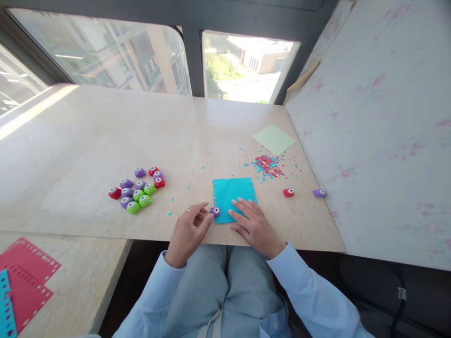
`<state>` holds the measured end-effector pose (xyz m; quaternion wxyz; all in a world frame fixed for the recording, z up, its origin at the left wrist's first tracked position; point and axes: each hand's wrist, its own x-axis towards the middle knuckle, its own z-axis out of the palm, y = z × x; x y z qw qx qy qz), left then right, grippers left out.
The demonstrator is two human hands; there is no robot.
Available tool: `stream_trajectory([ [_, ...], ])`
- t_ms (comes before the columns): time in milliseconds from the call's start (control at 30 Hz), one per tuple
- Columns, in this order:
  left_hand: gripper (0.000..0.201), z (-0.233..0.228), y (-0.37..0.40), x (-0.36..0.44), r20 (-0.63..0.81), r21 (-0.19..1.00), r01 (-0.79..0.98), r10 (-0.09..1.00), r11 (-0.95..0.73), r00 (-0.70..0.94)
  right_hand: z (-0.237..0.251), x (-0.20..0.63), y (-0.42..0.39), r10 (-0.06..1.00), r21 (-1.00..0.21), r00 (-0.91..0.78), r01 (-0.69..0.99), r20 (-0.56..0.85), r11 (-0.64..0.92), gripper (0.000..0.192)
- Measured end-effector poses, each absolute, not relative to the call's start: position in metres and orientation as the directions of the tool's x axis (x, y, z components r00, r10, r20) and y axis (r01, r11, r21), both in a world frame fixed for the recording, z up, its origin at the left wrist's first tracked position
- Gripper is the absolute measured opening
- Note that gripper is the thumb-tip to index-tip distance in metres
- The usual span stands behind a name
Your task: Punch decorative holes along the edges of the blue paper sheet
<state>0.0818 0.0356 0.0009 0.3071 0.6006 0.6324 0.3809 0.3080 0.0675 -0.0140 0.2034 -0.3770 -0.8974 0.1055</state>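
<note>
A teal paper square (pixel 230 192) with punched holes along its edges lies near the table's front edge. My right hand (pixel 254 226) rests flat on its lower right part, fingers spread. A small purple paper punch (pixel 214 211) sits on the paper's left edge. My left hand (pixel 189 230) is beside it, fingertips touching or almost touching the punch.
A cluster of purple, green and red punches (pixel 137 190) lies to the left. A red punch (pixel 288 192), a purple punch (pixel 319 193), scattered red and teal paper bits (pixel 268 165) and a light green sheet (pixel 274 139) lie right. Punched red sheets (pixel 26 274) lie lower left.
</note>
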Motion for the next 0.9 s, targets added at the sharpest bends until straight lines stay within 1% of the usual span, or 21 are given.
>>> stream_trajectory([
  [67, 0.026, 0.0, 0.034, 0.08, 0.073, 0.848, 0.528, 0.997, -0.045, -0.032, -0.017, 0.305, 0.067, 0.746, -0.352, -0.603, 0.658, 0.282, 0.665, 0.036],
  [133, 0.023, -0.003, 0.032, 0.08, 0.085, 0.843, 0.534, 0.996, -0.068, -0.008, -0.017, 0.303, 0.067, 0.76, -0.367, -0.586, 0.666, 0.281, 0.649, 0.037],
  [233, 0.022, -0.009, 0.028, 0.081, 0.121, 0.814, 0.575, 0.992, -0.083, -0.028, -0.016, 0.3, 0.07, 0.76, -0.38, -0.586, 0.66, 0.28, 0.648, 0.037],
  [367, 0.021, -0.017, 0.026, 0.085, 0.219, 0.748, 0.653, 0.973, -0.123, -0.067, -0.016, 0.298, 0.072, 0.757, -0.389, -0.589, 0.651, 0.283, 0.652, 0.034],
  [467, 0.02, -0.019, 0.027, 0.088, 0.242, 0.735, 0.668, 0.966, -0.119, -0.095, -0.016, 0.299, 0.071, 0.752, -0.39, -0.59, 0.644, 0.294, 0.658, 0.031],
  [733, 0.021, -0.015, 0.028, 0.088, 0.196, 0.741, 0.666, 0.977, -0.088, -0.089, -0.015, 0.301, 0.069, 0.757, -0.421, -0.586, 0.633, 0.289, 0.65, 0.032],
  [900, 0.023, -0.009, 0.03, 0.084, 0.097, 0.783, 0.62, 0.994, -0.046, -0.049, -0.015, 0.301, 0.069, 0.768, -0.436, -0.579, 0.637, 0.274, 0.636, 0.033],
])
